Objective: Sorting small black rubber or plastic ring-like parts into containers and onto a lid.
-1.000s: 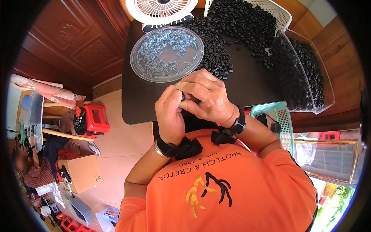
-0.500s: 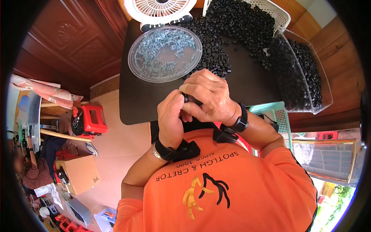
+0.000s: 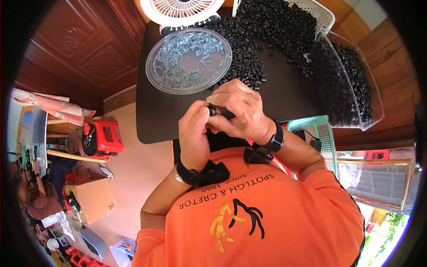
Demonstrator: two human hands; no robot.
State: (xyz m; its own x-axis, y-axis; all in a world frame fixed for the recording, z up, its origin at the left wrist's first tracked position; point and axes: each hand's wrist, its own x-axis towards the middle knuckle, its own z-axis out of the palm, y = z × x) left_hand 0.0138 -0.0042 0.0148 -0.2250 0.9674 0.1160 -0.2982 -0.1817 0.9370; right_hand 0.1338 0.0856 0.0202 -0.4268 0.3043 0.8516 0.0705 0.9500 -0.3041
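Note:
A small black cylindrical plastic part [image 3: 212, 109] sits pinched between the fingertips of both hands, above the near edge of the dark table [image 3: 160, 113]. My left hand [image 3: 194, 131] closes on it from the left, thumb and index fingertip at its side. My right hand [image 3: 240, 109] grips it from the right with curled fingers, which hide some of it. Just beyond the hands lies a round clear plastic tray [image 3: 153, 80] holding many tiny clear bluish pieces [image 3: 189, 46]. Next to that spreads a heap of similar black parts [image 3: 244, 66].
A white fan [image 3: 182, 9] stands at the back. A white basket [image 3: 328, 18] and a clear bin [image 3: 378, 107] hold more black parts. On the right is a green basket [image 3: 330, 142]. Leftward on the floor are a red stool [image 3: 109, 135], a cardboard box [image 3: 95, 202] and another person [image 3: 42, 202].
My fingers have parted slightly around the black part, so more of it shows. My left hand has shifted a little to the left.

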